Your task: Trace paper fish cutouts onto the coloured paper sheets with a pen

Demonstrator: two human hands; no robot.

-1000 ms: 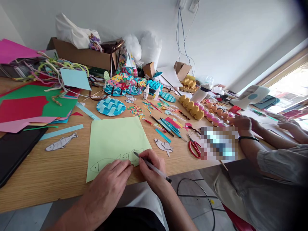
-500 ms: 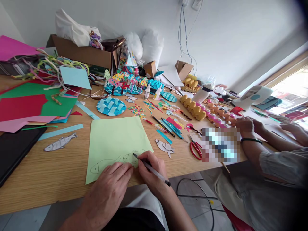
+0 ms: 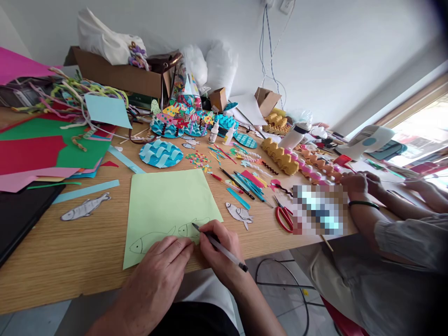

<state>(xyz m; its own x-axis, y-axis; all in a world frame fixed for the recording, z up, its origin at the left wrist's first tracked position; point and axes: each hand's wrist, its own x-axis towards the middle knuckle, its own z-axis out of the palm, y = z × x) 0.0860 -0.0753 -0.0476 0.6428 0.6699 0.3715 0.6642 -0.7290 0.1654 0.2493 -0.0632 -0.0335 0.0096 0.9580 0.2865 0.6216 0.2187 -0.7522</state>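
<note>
A light green sheet of paper (image 3: 168, 196) lies on the table before me, with outlines of two fish on its lower part. My left hand (image 3: 163, 266) rests flat across the lower edge of the sheet, fingers stretched out and covering part of the larger fish drawing (image 3: 149, 241). My right hand (image 3: 215, 259) grips a pen (image 3: 229, 255), its tip touching the smaller fish drawing (image 3: 185, 229) just behind the head. Grey paper fish cutouts (image 3: 86, 206) lie left of the sheet, and overlapping ones (image 3: 240, 213) lie to its right.
Red-handled scissors (image 3: 284, 219) and colored pencils (image 3: 241, 184) lie to the right. A blue woven paper disc (image 3: 161, 154) sits behind the sheet. Colored papers (image 3: 35, 154) are stacked at left. Glue bottles (image 3: 213, 133) stand further back. Another person's hands (image 3: 355, 184) work at the right.
The view has shifted very slightly. My hands keep their places on the sheet, and the pen tip stays at nearly the same spot on the smaller fish.
</note>
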